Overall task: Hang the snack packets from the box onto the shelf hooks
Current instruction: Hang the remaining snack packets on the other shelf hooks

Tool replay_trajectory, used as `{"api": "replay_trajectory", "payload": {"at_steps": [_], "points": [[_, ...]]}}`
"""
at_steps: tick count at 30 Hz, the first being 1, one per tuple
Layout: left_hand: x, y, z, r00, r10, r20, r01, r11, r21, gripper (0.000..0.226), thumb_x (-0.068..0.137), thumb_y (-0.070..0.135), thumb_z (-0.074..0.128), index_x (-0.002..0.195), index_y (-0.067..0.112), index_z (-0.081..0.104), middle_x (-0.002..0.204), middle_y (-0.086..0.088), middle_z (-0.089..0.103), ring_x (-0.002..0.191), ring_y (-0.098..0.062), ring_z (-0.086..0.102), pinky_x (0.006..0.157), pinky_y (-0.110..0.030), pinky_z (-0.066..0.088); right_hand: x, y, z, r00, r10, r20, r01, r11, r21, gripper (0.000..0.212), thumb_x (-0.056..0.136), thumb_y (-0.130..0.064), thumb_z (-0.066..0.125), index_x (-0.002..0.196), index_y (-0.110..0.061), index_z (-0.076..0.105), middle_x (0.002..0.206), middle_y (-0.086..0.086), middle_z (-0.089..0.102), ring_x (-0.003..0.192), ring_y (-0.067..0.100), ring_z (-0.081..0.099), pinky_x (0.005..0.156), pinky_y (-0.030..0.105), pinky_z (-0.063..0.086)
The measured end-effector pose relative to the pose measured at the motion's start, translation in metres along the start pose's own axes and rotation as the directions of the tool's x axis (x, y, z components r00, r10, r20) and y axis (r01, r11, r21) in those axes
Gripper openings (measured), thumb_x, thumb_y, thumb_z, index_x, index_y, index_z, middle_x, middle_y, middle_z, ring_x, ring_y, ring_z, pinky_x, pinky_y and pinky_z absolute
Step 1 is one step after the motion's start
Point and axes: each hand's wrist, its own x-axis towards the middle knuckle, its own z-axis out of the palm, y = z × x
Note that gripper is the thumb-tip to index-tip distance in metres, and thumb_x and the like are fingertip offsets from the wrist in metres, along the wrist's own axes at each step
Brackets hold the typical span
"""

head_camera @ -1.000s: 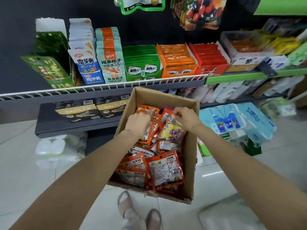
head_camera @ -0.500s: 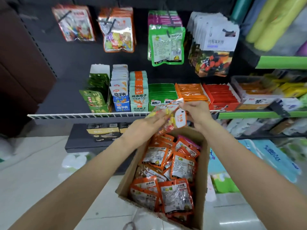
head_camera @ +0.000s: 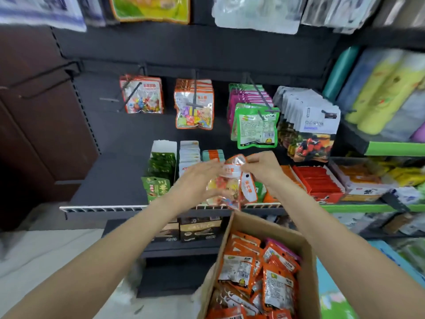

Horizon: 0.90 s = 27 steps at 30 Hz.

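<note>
While I watch through the head camera, both of the person's hands are raised in front of the shelf, holding snack packets between them. The right hand (head_camera: 261,168) pinches the top edge of an orange-and-clear snack packet (head_camera: 226,186), its thumb and fingers closed on the header. A second orange packet (head_camera: 248,188) hangs just beside the first, at the right hand's wrist; I cannot tell how it is held. The left hand (head_camera: 195,184) lies against the left side of the clear packet with its fingers fairly straight, touching rather than wrapping it, though the blur makes that hard to judge.

The packets sit above the white wire rail (head_camera: 103,208) at the shelf's front edge, well below the shelf hooks. On those hooks hang matching orange packets (head_camera: 194,104), a neighbouring orange bunch (head_camera: 142,95), green packets (head_camera: 256,125) with magenta ones behind, and white fruit pouches (head_camera: 310,125).

The cardboard box (head_camera: 305,268) stands at the lower right below the arms, open, with orange snack packets (head_camera: 257,270) piled inside. Red sachet trays (head_camera: 318,181) line the shelf to the right.
</note>
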Motion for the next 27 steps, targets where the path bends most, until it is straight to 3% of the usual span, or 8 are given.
{"api": "replay_trajectory", "payload": {"at_steps": [4,6,8,12,17,20,24,27], "points": [[0.018,-0.041,-0.029,0.889,-0.441,-0.121,0.371,0.850,-0.375,0.067,0.090,0.030,0.061,0.145,0.010,0.029,0.148,-0.007,0.035,0.137,-0.022,0.033,0.109,-0.030,0.028,0.011,-0.036,0.015,0.993,-0.120,-0.020,0.119,0.992,-0.045,0.011,0.084,-0.004,0.066,0.094,0.000,0.070,0.087,0.013,0.067,0.083,0.022,0.061,0.081,0.036,0.049],[0.024,-0.056,-0.042,0.804,-0.593,-0.050,0.443,0.653,-0.614,0.056,0.088,0.024,0.065,0.136,0.005,0.042,0.131,-0.011,0.054,0.117,-0.022,0.052,0.094,-0.029,0.043,0.013,-0.048,0.020,0.988,-0.143,-0.052,0.144,0.989,0.018,0.014,0.086,-0.004,0.064,0.098,0.000,0.070,0.094,0.015,0.069,0.088,0.023,0.062,0.087,0.038,0.049],[0.026,-0.066,-0.054,0.798,-0.602,-0.036,0.397,0.569,-0.720,0.032,0.085,0.018,0.069,0.113,0.005,0.062,0.106,-0.012,0.068,0.095,-0.023,0.063,0.084,-0.034,0.053,0.016,-0.054,0.023,0.985,-0.157,-0.070,0.161,0.986,0.053,0.010,0.087,-0.004,0.063,0.093,-0.001,0.070,0.088,0.013,0.066,0.083,0.019,0.058,0.082,0.037,0.048],[0.029,-0.070,-0.071,0.821,-0.549,-0.156,0.259,0.601,-0.756,0.006,0.083,0.017,0.070,0.084,0.011,0.071,0.076,-0.002,0.067,0.072,-0.014,0.060,0.077,-0.035,0.053,0.028,-0.060,0.024,0.970,-0.190,-0.153,0.194,0.981,0.015,0.004,0.085,-0.007,0.066,0.087,-0.008,0.070,0.081,0.003,0.064,0.080,0.017,0.059,0.077,0.030,0.046],[0.046,-0.070,-0.089,0.772,-0.554,-0.311,0.221,0.694,-0.686,0.012,0.085,0.025,0.068,0.086,0.015,0.074,0.073,0.006,0.066,0.068,-0.005,0.056,0.073,-0.026,0.048,0.039,-0.076,0.020,0.914,-0.315,-0.255,0.268,0.942,-0.203,0.020,0.086,-0.017,0.067,0.066,-0.014,0.063,0.057,-0.008,0.053,0.055,0.006,0.048,0.054,0.022,0.034],[0.051,-0.072,-0.095,0.734,-0.578,-0.357,0.259,0.724,-0.639,0.013,0.087,0.025,0.067,0.090,0.014,0.074,0.077,0.008,0.065,0.074,-0.007,0.058,0.077,-0.024,0.047,0.043,-0.081,0.017,0.885,-0.378,-0.272,0.280,0.898,-0.338,0.019,0.088,-0.020,0.065,0.077,-0.006,0.072,0.069,0.005,0.065,0.068,0.018,0.059,0.058,0.024,0.039],[0.054,-0.076,-0.096,0.712,-0.609,-0.349,0.276,0.700,-0.659,0.010,0.087,0.024,0.066,0.087,0.017,0.073,0.073,0.009,0.065,0.073,-0.011,0.060,0.081,-0.038,0.055,0.048,-0.080,0.018,0.890,-0.367,-0.272,0.236,0.879,-0.415,0.022,0.088,-0.024,0.064,0.074,-0.008,0.069,0.074,0.007,0.068,0.077,0.024,0.064,0.062,0.030,0.046],[0.055,-0.079,-0.097,0.692,-0.621,-0.368,0.291,0.707,-0.645,0.010,0.088,0.023,0.065,0.087,0.016,0.072,0.075,0.008,0.064,0.075,-0.008,0.059,0.080,-0.031,0.053,0.051,-0.081,0.019,0.895,-0.365,-0.256,0.225,0.865,-0.448,0.017,0.089,-0.024,0.062,0.083,-0.012,0.073,0.079,0.006,0.069,0.077,0.022,0.064,0.061,0.029,0.044]]}}
